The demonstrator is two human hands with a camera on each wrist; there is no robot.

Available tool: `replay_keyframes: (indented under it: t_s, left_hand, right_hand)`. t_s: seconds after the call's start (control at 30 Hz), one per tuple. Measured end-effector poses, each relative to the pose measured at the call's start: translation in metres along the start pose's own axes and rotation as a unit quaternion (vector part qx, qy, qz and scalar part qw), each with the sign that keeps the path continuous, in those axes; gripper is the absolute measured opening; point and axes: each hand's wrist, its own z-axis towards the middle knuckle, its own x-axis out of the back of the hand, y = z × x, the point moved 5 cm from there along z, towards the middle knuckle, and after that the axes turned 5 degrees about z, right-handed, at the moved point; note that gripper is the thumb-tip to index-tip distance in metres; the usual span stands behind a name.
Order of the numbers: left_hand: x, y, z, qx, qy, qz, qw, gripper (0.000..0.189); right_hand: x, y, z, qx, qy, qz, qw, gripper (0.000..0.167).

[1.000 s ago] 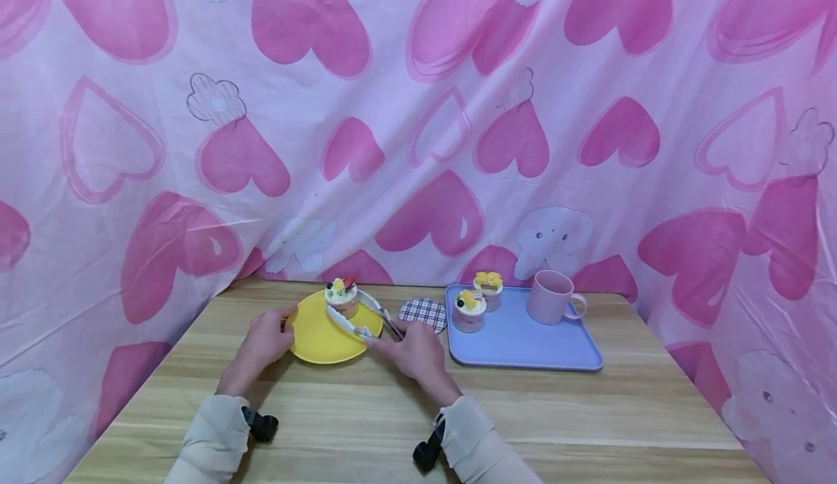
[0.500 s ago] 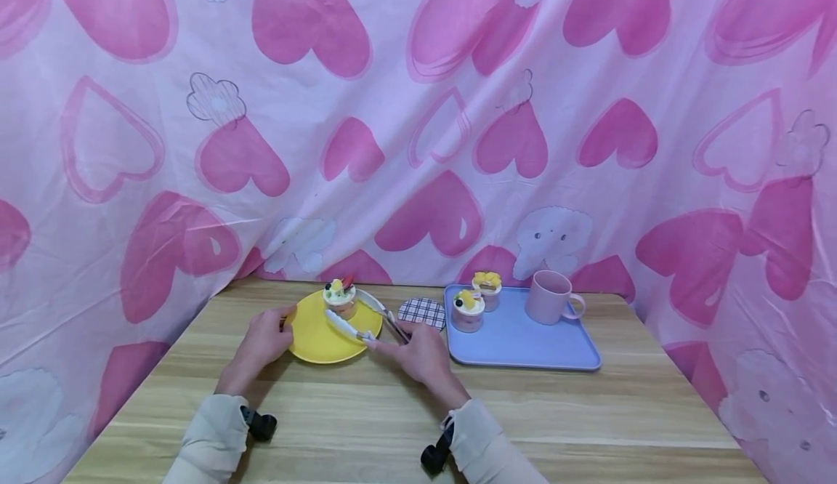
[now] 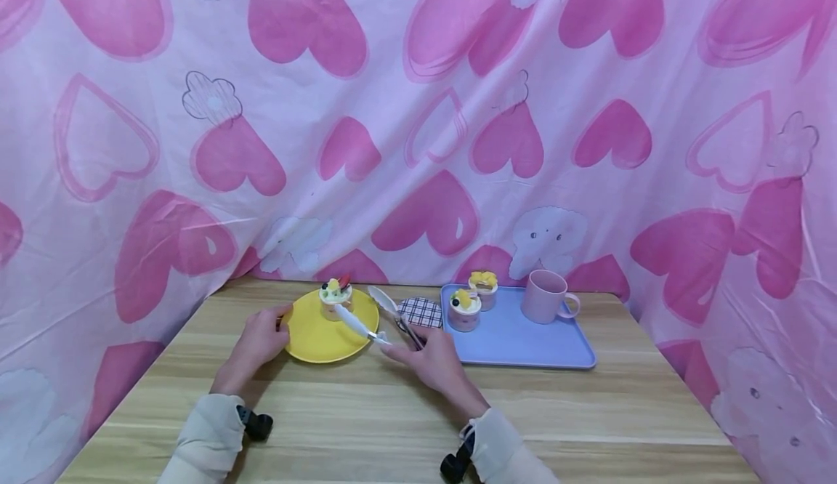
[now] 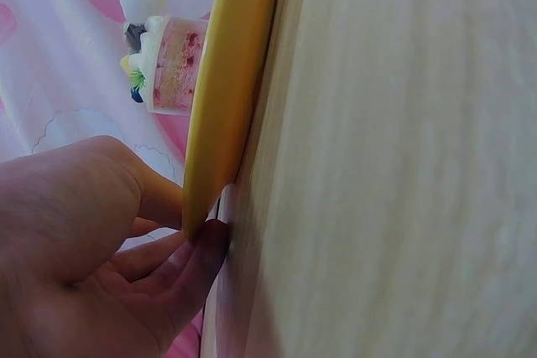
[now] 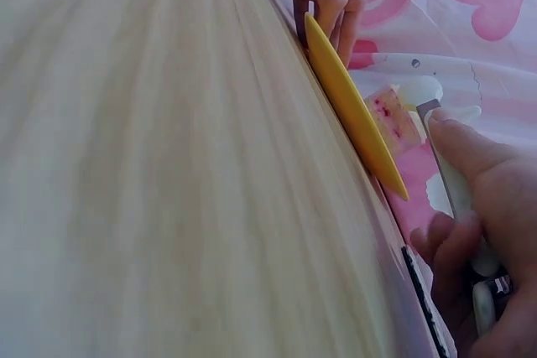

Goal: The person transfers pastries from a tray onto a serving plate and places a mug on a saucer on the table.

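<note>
My left hand pinches the left rim of a yellow plate; the left wrist view shows the thumb above the rim and fingertips beneath it. On the plate's far part stands a small dessert cup, pink-sided, topped with cream and fruit. My right hand grips a pair of white-tipped metal tongs, spread apart with nothing between them. Their near tip overlaps the cup's lower right in the head view, while the far tip hangs right of it. Whether the near tip touches the cup, I cannot tell.
Behind the right hand lies a round plaid coaster. To its right is a blue tray bearing two more dessert cups, one in front and one behind, plus a pink mug. A heart-patterned curtain closes off the table's back.
My right hand has drawn the tongs rightward, away from around the dessert cup, and their arms have spread wider. The left hand keeps its hold on the plate. The head view has shifted slightly.
</note>
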Motion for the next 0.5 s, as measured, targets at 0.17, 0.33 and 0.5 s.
replay_keyframes:
  t_s: [0.17, 0.33, 0.5]
  left_hand:
    - [0.0, -0.001, 0.0, 0.001, -0.001, 0.002, 1.0, 0.058]
    - [-0.001, -0.004, 0.002, -0.002, 0.003, 0.01, 0.9999, 0.058]
    - [-0.001, -0.003, 0.003, -0.005, 0.005, 0.013, 0.9999, 0.058]
  right_hand:
    - [0.007, 0.0, -0.005, 0.03, -0.005, 0.009, 0.9995, 0.054]
    - [0.013, 0.001, -0.01, 0.034, -0.01, 0.026, 0.999, 0.054]
    - [0.018, 0.004, -0.014, 0.033, -0.009, 0.02, 0.9992, 0.051]
